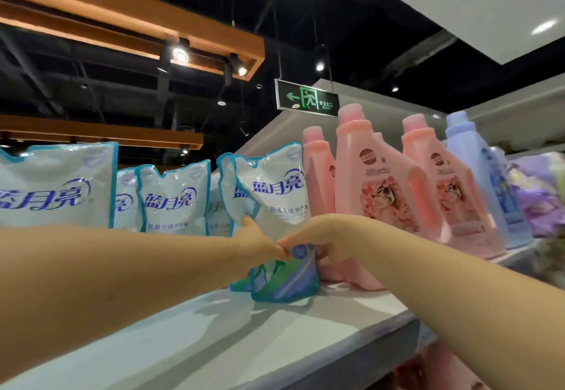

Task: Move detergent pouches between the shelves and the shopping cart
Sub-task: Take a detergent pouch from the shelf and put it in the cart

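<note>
- White-and-blue plastic, the front detergent pouch [276,206] stands upright on the pale shelf [305,325], its green and blue base resting on the shelf surface just left of the pink bottles.
- The left hand [255,241] presses against the pouch's left flank, thumb raised onto the white front, the other fingers curled against the lower part.
- The right hand [319,241] closes around the pouch's lower right side, fingers wrapped toward the coloured base; the two hands meet knuckle to knuckle in front of the pouch, so it is pinched between them.
- Directly behind this pouch, touching it, a second pouch [227,181] of the same kind shows only its left edge and top corner.
- Further left of the held pouch stand more of the same: a middle pouch [174,197] with others partly hidden behind it, and a large near pouch [55,188] at the frame's left edge.
- Right of the held pouch, three or more pink bottles [379,181] stand close together, the nearest one touching or almost touching the pouch; I cannot tell which.
- Beyond the pink ones is a pale blue bottle [477,169], then blurred purple packs [541,194].
- Above the pouch hangs a green exit sign [307,99] under a dark ceiling with wooden beams [131,23] and spotlights.
</note>
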Demonstrator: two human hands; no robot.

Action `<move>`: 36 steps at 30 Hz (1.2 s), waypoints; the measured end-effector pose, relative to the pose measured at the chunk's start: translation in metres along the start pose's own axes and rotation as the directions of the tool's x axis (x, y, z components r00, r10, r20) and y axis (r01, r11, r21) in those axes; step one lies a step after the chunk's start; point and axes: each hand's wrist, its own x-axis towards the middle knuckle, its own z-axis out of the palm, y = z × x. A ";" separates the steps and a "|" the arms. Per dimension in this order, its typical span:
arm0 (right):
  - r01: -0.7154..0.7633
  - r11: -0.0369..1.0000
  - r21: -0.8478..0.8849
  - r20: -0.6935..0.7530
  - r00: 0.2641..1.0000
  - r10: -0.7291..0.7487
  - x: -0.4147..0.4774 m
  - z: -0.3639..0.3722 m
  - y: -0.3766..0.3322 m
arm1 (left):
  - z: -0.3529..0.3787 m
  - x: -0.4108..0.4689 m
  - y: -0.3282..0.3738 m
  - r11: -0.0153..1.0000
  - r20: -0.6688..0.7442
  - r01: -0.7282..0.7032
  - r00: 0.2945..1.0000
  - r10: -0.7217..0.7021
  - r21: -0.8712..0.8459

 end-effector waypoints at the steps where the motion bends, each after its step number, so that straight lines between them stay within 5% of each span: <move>1: 0.005 1.000 0.000 -0.011 1.000 -0.005 -0.002 0.002 -0.002 | 0.000 0.000 0.000 1.000 -0.028 -0.007 1.000 0.007 0.010; 5: 0.158 0.983 0.094 -0.094 0.984 -0.150 -0.025 0.006 -0.016 | -0.010 -0.014 0.002 0.997 -0.080 -0.078 0.994 0.076 -0.028; 13: 0.562 0.798 0.218 -0.336 0.811 -0.480 -0.116 -0.022 -0.032 | -0.050 -0.103 0.054 0.951 -0.298 -0.292 0.922 0.249 -0.107; 17: 0.720 0.648 0.248 -0.410 0.684 -0.603 -0.178 -0.053 -0.031 | -0.076 -0.168 0.101 0.928 -0.420 -0.368 0.853 0.311 -0.062; 22: 0.858 0.456 0.235 -0.510 0.508 -0.694 -0.271 -0.081 -0.002 | -0.078 -0.251 0.142 0.896 -0.400 -0.438 0.835 0.378 -0.068; 27: 0.848 0.478 0.227 -0.535 0.519 -0.666 -0.365 -0.088 0.028 | -0.066 -0.348 0.168 0.852 -0.369 -0.522 0.801 0.471 -0.046; 31: 0.836 0.523 0.165 -0.657 0.488 -0.574 -0.450 -0.085 0.067 | -0.041 -0.434 0.176 0.789 -0.299 -0.585 0.799 0.521 -0.188; 36: 0.773 0.510 0.379 -0.681 0.606 -0.412 -0.548 -0.073 0.139 | 0.011 -0.524 0.181 0.699 -0.212 -0.607 0.792 0.573 -0.377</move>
